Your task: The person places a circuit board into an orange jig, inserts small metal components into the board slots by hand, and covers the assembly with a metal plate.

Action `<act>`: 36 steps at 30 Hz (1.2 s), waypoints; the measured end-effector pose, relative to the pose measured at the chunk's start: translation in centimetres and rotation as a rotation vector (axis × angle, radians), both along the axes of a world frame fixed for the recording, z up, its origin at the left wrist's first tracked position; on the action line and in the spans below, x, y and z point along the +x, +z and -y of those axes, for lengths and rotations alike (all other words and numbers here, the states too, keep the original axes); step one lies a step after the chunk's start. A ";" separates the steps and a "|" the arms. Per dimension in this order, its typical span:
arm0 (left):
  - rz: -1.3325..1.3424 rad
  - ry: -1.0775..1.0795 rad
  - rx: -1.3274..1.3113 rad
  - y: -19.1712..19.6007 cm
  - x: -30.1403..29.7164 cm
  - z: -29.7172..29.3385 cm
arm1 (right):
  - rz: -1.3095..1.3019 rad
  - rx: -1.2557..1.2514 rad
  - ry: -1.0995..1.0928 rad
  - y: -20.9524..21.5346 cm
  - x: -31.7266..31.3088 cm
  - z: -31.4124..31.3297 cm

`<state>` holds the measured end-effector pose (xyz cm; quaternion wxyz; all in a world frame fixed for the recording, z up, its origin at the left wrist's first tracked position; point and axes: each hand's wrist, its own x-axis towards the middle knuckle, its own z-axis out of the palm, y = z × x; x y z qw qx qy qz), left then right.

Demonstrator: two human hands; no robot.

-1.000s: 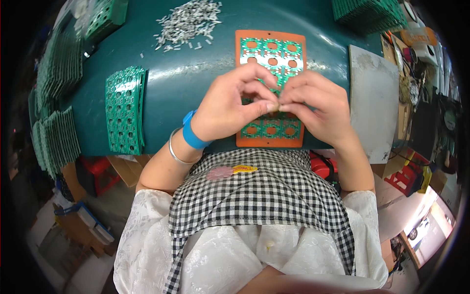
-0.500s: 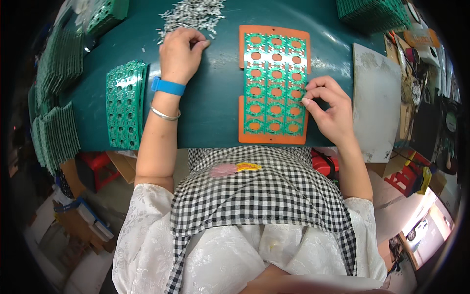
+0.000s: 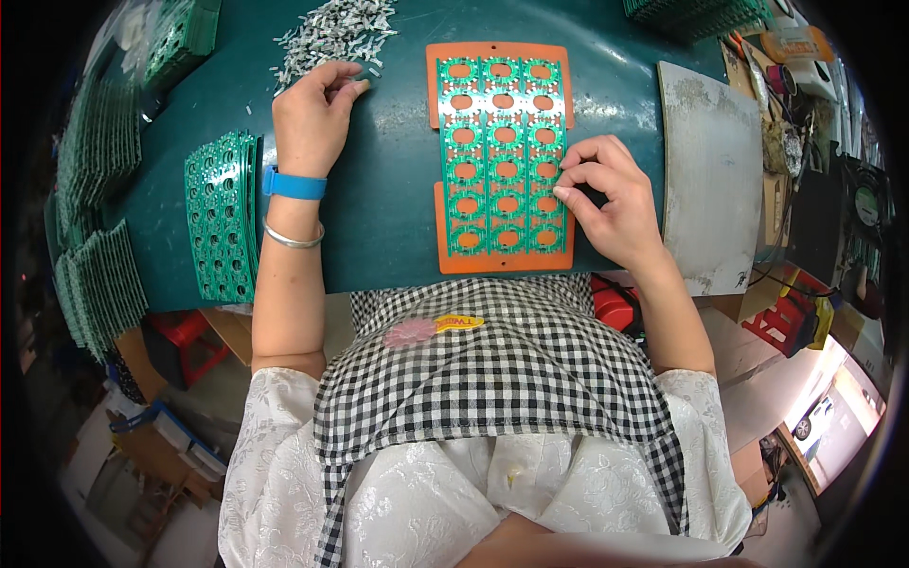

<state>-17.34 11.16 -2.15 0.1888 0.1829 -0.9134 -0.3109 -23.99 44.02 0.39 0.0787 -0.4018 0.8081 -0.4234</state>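
Observation:
A green circuit board panel (image 3: 487, 170), with several rows of oval openings, lies on an orange plate (image 3: 454, 260) in front of me. At the panel's right edge, my right hand (image 3: 611, 201) is closed, thumb and index fingertips pinched together; whatever is between them is too small to make out. My left hand (image 3: 311, 123), with a blue band on the wrist, rests at the near side of a loose heap of small pale pieces (image 3: 333, 40). Its fingers are curled, thumb against the index finger, and any piece held there is hidden.
Stacked green panels (image 3: 222, 218) lie left of my left forearm, and upright rows of panels (image 3: 99, 151) line the far left. More green panels (image 3: 701, 13) stand at the back right. A grey worn board (image 3: 710, 180) lies right of my right hand.
The whole view has shifted, so the table's things sit further left in the picture. Against the panel and the heap, both hands keep nearly the same places and finger shapes.

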 end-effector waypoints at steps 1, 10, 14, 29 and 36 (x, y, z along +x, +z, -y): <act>0.024 -0.008 0.006 0.0 0.1 0.1 | -0.009 0.008 0.006 0.0 0.0 0.0; 0.132 -0.010 -0.015 1.5 0.4 -0.2 | -0.142 -0.008 0.101 0.4 0.1 0.8; 0.093 -0.042 0.027 2.4 1.0 -1.1 | -0.148 0.017 0.119 0.9 -0.2 0.6; -0.037 -0.443 1.251 4.9 2.3 -9.8 | 0.136 -0.331 -0.031 3.5 0.4 5.0; 0.254 -0.476 1.682 4.3 2.5 -9.3 | -0.196 -0.322 0.110 3.3 -0.2 4.6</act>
